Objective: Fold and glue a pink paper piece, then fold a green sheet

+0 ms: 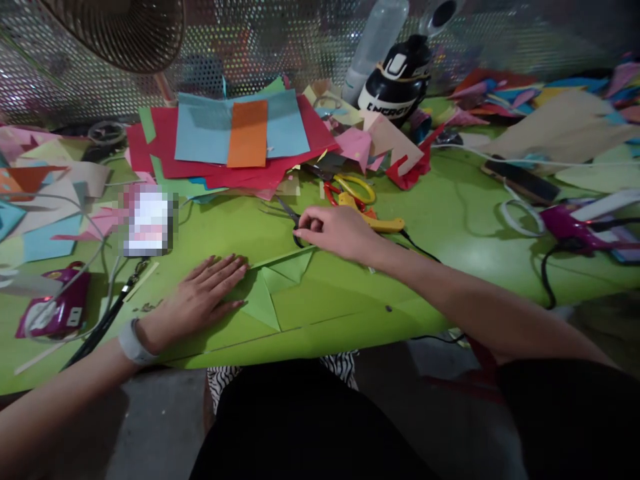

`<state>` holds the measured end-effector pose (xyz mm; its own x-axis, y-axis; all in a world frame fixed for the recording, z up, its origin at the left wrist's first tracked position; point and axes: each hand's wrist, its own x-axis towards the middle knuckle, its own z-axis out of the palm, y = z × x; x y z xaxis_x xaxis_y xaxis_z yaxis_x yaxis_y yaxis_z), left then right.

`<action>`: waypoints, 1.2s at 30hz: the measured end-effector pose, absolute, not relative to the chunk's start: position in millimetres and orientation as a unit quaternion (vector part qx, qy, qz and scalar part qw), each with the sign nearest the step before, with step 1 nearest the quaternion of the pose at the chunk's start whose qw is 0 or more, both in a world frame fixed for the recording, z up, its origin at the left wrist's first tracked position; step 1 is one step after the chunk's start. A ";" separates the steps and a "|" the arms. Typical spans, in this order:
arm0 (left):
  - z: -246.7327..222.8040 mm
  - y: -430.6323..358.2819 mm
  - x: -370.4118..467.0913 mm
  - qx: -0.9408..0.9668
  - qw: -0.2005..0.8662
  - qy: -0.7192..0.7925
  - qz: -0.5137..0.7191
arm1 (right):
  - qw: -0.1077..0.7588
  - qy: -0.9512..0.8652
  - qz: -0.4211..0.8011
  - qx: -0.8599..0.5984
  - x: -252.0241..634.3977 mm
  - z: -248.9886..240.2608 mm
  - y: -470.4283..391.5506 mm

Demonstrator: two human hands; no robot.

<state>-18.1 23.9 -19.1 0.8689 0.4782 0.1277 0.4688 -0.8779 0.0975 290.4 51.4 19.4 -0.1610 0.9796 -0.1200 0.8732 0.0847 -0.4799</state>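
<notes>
My left hand [205,297] lies flat on the green table with its fingers spread, the fingertips at the left end of a folded green paper [267,293]. Above that paper's right end, my right hand [333,230] is closed at the handles of dark scissors [290,213], whose blades point up and left. Just behind my right hand lie yellow-handled scissors [357,187] and a yellow tool [385,221] with a black cord.
Stacked red, blue and orange sheets [247,133] lie at the back, near a black bottle [395,83]. A blurred-out bright object [147,223] and a purple device [57,303] are left; another purple device [565,223] and a phone [520,180] are right.
</notes>
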 end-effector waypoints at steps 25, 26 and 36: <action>-28.6 45.2 16.9 0.960 0.038 0.249 0.126 | 0.113 -0.956 -0.070 -0.262 278.7 -14.2 -16.0; -28.6 45.2 17.0 0.959 0.040 0.249 0.127 | 0.107 -0.954 -0.080 -0.268 277.9 -14.2 -14.3; -33.4 43.3 15.9 0.958 0.084 0.246 0.125 | 0.182 -0.927 -0.072 -0.319 278.4 -21.3 -2.6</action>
<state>15.9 43.3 -33.4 0.8480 0.4917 0.1976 0.4499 -0.8651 0.2219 278.4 -2.6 -21.3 -0.7300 0.5653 0.3840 0.6178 0.7861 0.0172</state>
